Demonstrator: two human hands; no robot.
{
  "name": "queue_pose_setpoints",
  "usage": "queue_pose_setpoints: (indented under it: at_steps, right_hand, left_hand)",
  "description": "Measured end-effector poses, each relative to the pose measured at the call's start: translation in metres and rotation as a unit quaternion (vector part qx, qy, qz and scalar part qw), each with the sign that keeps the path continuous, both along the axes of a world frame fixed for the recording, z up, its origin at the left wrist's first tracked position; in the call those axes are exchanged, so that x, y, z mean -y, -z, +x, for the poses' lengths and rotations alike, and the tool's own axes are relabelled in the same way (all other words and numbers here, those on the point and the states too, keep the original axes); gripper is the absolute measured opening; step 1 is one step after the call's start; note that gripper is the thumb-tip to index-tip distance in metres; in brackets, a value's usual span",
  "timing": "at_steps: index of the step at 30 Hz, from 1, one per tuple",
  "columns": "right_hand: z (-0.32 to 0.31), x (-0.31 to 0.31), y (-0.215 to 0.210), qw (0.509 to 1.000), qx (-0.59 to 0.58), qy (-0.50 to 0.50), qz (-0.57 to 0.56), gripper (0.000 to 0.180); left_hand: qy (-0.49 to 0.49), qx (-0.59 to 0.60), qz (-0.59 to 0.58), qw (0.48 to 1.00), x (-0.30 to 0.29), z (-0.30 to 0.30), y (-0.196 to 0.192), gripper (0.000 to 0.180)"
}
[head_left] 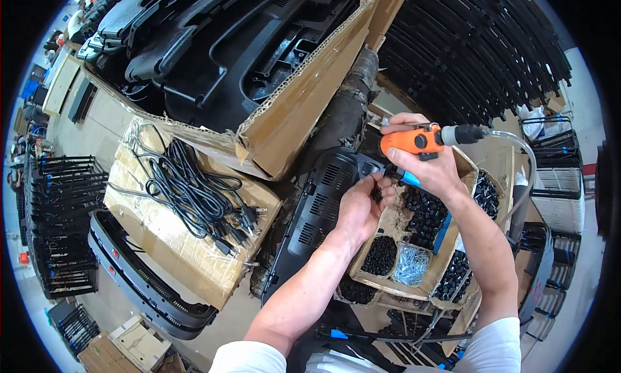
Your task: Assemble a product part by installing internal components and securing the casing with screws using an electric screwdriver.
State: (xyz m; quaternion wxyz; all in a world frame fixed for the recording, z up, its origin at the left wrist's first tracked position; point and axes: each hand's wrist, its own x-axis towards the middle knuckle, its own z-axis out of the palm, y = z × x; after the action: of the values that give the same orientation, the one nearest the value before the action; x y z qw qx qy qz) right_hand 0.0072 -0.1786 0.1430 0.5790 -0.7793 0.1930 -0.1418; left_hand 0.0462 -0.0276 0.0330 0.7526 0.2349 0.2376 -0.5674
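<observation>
Right grip (440,171) snug, forearms (310,289) bare

A taped cardboard top (149,243) and a worn dark beam (341,120) side by side, both loaded.
Black power cords (187,188) lie loosely coiled on the cardboard, their plugs toward its right edge; along the beam lies a black slotted housing (315,211). A divided cardboard tray (388,285) holds tiny black pieces (379,255), silver fasteners (411,264) and larger black pieces (424,214), each in its own section.
</observation>
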Motion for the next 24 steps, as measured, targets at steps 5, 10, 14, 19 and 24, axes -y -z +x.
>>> queue_pose_setpoints:
  at_steps: [5,10,14,19,24]
  right_hand:
    - [0.015,-0.003,0.01,1.0,-0.001,-0.022,0.005,0.052]
    - [0.024,-0.002,0.009,0.997,-0.052,-0.051,-0.037,0.045]
    - [0.029,-0.001,0.007,0.994,-0.056,-0.064,-0.067,0.039]
    - [0.03,-0.004,0.011,0.991,-0.059,-0.086,-0.087,0.036]
    - [0.032,-0.001,0.006,0.987,-0.086,-0.096,-0.092,0.036]
  left_hand:
    - [0.036,0.088,-0.062,0.994,-0.027,-0.014,0.018,0.023]
    - [0.037,0.09,0.013,0.995,-0.038,-0.021,0.01,0.024]
    - [0.042,0.089,-0.01,0.995,-0.051,-0.021,0.006,0.026]
    - [0.038,0.117,-0.053,0.991,-0.059,-0.026,0.01,0.025]
    - [0.075,0.133,-0.001,0.988,-0.06,-0.033,0.005,0.025]
